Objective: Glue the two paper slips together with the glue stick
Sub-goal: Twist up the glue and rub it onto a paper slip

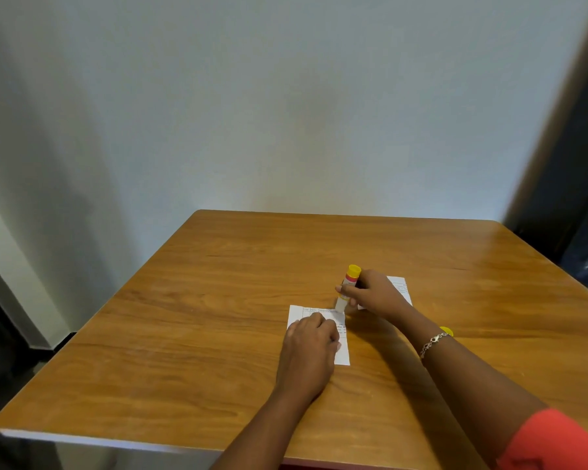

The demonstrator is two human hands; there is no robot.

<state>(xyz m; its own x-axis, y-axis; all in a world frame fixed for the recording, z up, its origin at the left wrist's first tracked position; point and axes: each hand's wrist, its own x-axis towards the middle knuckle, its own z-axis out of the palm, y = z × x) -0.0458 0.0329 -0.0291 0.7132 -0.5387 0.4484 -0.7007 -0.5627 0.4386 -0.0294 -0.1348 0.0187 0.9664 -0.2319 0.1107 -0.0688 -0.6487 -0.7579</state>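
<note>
While the left hand (308, 347) presses flat to pin the near slip (343, 351) on the desk (184, 334), right-hand fingers (348, 292) grip the glue stick (347, 287), tip at that slip's far corner; the second slip (399, 287) waits just beyond.

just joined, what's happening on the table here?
A person is gluing paper slips. The left hand presses the near slip flat on the wooden table. The right hand holds the glue stick tip-down at that slip's far right corner. The second slip lies behind the right hand, apart. The yellow cap sits by the right wrist.
</note>
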